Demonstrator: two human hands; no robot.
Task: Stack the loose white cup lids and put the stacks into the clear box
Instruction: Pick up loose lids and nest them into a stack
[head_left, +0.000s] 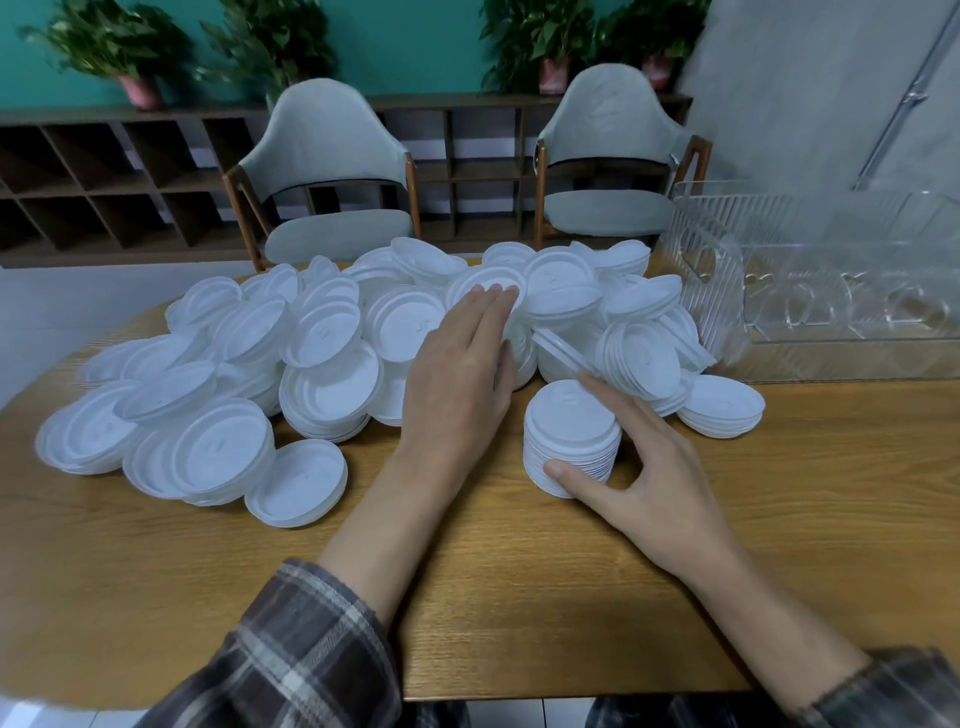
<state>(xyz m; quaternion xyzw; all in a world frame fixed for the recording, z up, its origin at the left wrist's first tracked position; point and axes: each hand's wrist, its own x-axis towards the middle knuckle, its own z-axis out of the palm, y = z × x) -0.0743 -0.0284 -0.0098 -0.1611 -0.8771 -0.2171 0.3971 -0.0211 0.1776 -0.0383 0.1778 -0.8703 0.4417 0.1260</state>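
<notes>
On the oval wooden table (519, 571), the right hand (644, 473) pinches a neat stack of white plastic cup lids (569, 421) between thumb and fingers. The left hand (457, 379) lies flat, fingers straight, on the motion-blurred heap of loose white lids (322, 338). The ribbed clear plastic box (717, 291) is cut off at the right edge, and its contents are hard to make out.

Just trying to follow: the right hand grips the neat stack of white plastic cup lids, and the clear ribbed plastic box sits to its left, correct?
Not quite: the head view shows the clear ribbed plastic box to the right of the neat stack of white plastic cup lids. The right hand does grip that stack.
</notes>
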